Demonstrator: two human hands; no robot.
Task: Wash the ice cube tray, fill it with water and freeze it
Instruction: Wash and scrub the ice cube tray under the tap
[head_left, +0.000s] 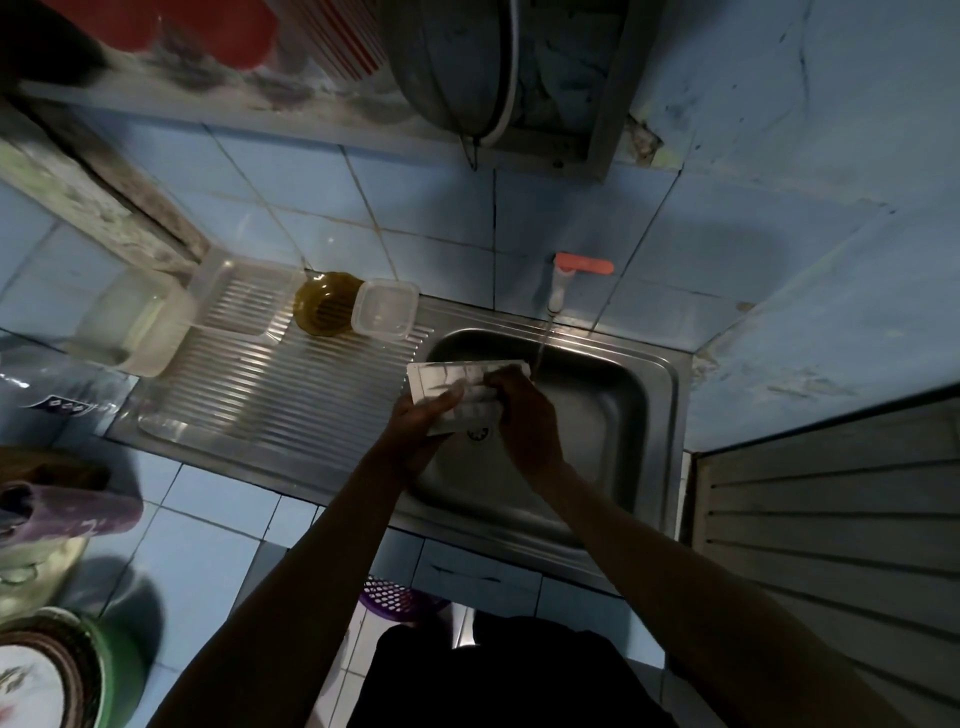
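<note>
The ice cube tray (457, 387) is a pale, whitish rectangular piece held over the basin of the steel sink (613, 410), above the drain, with its long side running roughly left to right. Its surface looks glossy and wet, catching light in streaks, and faint ridges suggest compartments, though motion blur keeps their number unclear. The left hand (421, 421) supports the tray from below at its near left corner, fingers curled up around the edge. The right hand (519, 405) lies over the tray's right end, fingers bent onto its top; whether they grip or only rub it cannot be told. A thin stream of water falls from the tap (558, 283), which has an orange handle, and lands just beside the tray's far right corner. On the ribbed draining board (291, 395) to the left stand a clear square container (385, 309), an amber glass dish (324, 306) touching it, and a larger clear tub (244, 296). Blue tiles (431, 208) cover the wall behind.
</note>
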